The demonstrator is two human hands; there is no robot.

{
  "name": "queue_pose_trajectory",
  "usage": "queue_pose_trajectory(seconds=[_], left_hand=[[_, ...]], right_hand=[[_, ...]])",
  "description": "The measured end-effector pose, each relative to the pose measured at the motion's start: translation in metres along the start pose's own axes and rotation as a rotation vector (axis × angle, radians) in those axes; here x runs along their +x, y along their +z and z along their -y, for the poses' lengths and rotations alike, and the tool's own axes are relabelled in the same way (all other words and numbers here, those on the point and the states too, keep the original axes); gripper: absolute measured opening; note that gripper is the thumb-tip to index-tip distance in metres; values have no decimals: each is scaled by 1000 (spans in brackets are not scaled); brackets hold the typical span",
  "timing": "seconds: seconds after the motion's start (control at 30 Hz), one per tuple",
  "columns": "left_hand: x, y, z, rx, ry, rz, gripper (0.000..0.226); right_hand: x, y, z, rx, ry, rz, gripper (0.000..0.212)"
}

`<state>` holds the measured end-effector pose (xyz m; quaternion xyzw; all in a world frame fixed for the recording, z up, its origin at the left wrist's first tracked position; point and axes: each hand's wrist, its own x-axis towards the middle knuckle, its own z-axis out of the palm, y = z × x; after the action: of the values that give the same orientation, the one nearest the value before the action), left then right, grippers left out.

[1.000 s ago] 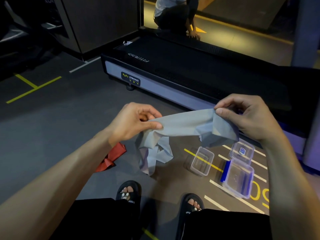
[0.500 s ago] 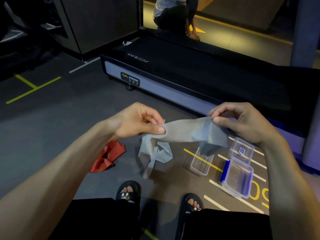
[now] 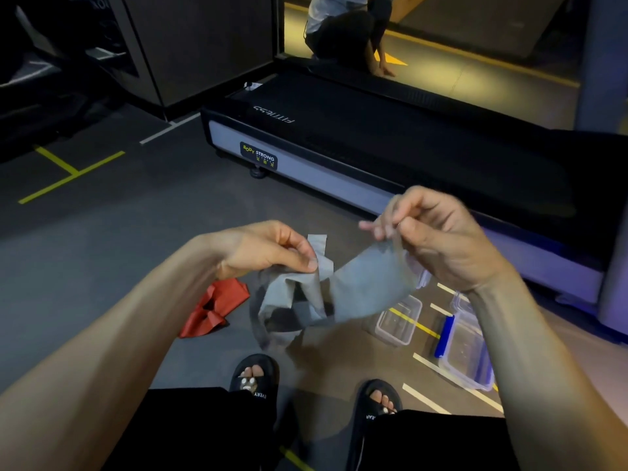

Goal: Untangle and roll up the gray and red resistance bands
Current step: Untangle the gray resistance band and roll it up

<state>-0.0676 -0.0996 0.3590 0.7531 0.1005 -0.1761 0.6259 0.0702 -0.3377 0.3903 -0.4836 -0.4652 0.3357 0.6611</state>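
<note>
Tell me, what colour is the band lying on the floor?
Red, seen in the head view.

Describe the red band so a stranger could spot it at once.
Start from the long black treadmill and come down to the gray floor in front of it. Just under the left hand lies the red resistance band, crumpled and untouched. It is the only red thing here; the gray resistance band is held up by both hands.

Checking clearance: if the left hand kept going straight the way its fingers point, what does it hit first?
Likely the gray band it already pinches; the left hand points right, toward the right hand holding the band's other end. Depth between the hands is unclear.
</note>
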Motion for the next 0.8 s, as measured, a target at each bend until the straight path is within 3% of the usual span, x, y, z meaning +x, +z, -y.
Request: queue_pose_trajectory(seconds=[0.13,0.33,0.47,0.67,0.8], left_hand=[[-1,1,-7,46,17,17,3],[0,4,-8,68,117,44,9],[-1,-2,-5,50,137,33,25],[-1,-2,-5,84,187,27,4],[-3,1,-7,128,188,57,7]], right_hand=[[5,13,-11,-31,13,-3,11],[12,36,-45,-496,105,44,6],[10,35,-55,-483,114,-6,6],[9,38,-58,-297,162,14,6],[9,34,-52,-350,213,92,5]])
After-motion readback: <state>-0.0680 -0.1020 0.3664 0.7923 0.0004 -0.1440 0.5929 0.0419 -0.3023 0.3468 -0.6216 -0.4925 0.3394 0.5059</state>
